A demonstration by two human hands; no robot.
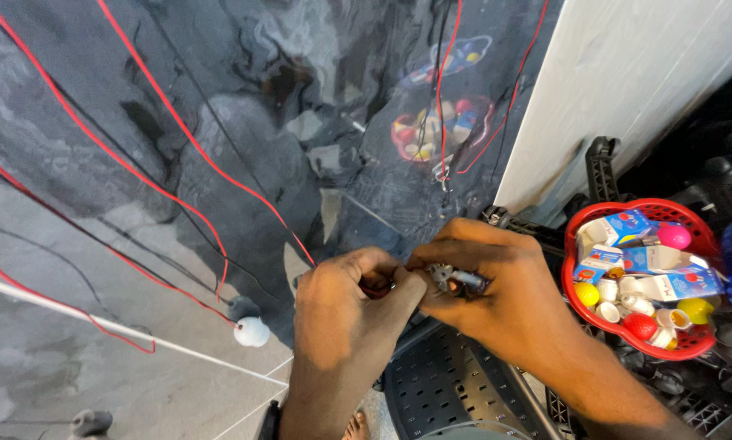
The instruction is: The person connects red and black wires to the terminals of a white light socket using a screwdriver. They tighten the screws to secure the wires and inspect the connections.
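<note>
My left hand [353, 305] is closed around the end of a red wire [288, 228] that comes down across the glossy dark wall panel [178, 163]. My right hand [488, 285] pinches a small metal clip [451, 277] with a dark blue-grey body, right beside the left hand's fingertips. The two hands touch in front of the panel. Where the wire end meets the clip is hidden by my fingers.
Several red and black wires [162, 106] run over the dark panel. A red basket [692, 342] of small cartons, caps and coloured balls stands at the right on a black frame. A white ball [252, 331] hangs at lower left. A white board [626, 81] leans at the upper right.
</note>
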